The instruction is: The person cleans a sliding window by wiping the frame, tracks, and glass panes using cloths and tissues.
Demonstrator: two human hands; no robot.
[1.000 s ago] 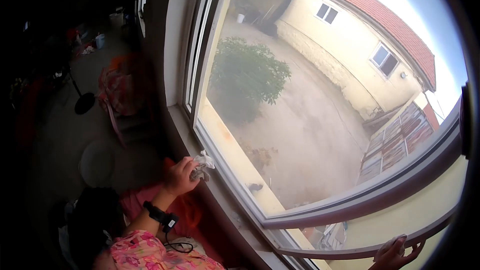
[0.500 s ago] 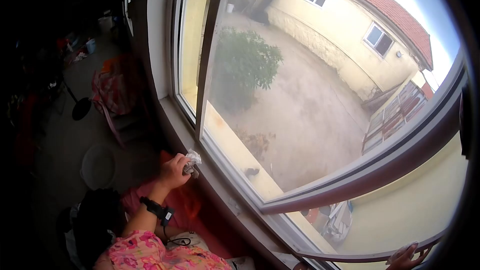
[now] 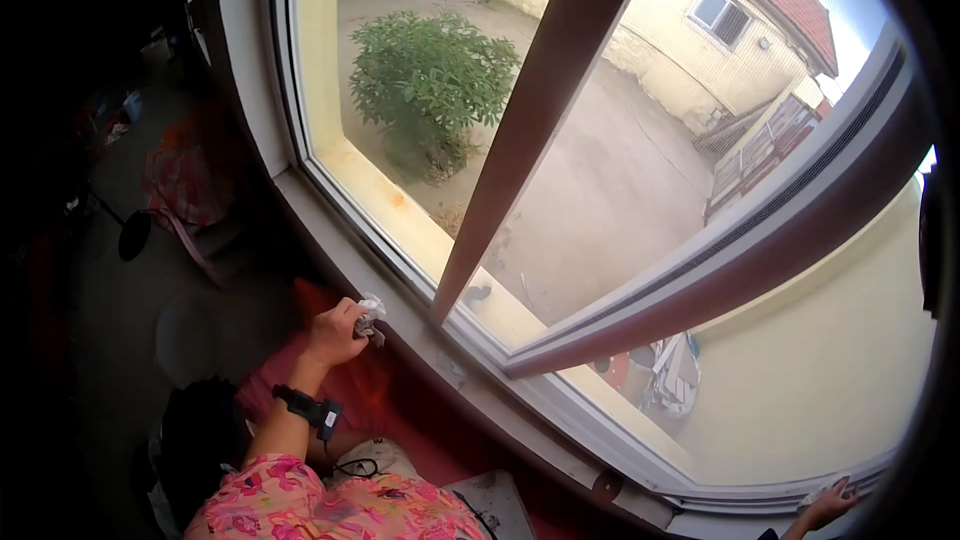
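My left hand (image 3: 336, 336) is closed around a crumpled wad of paper or cloth (image 3: 370, 318), white on top and greyish below. It is held just in front of the window sill (image 3: 408, 342). At the lower right, my right hand (image 3: 828, 510) is by the window's bottom track (image 3: 740, 496), fingers bent. A small pale crumpled piece (image 3: 822, 490) shows at those fingers; its kind is unclear. Between my hands stands the sliding window sash (image 3: 545, 105) with its brown frame. Left of its upright, the bush (image 3: 435, 85) shows clearly; through the sash, the yard looks hazier.
Another brown frame bar (image 3: 720, 315) crosses at the right. Below me lies red cloth (image 3: 400, 430) beside a grey flat object (image 3: 498, 505). In the dark room stand a pink chair (image 3: 185, 190) and a basin (image 3: 187, 342). A black cable (image 3: 355, 467) hangs from my left wrist.
The sash's brown upright has shifted right, widening the gap on its left. My view has turned slightly. My left hand still holds the wad; my right hand remains at the lower right.
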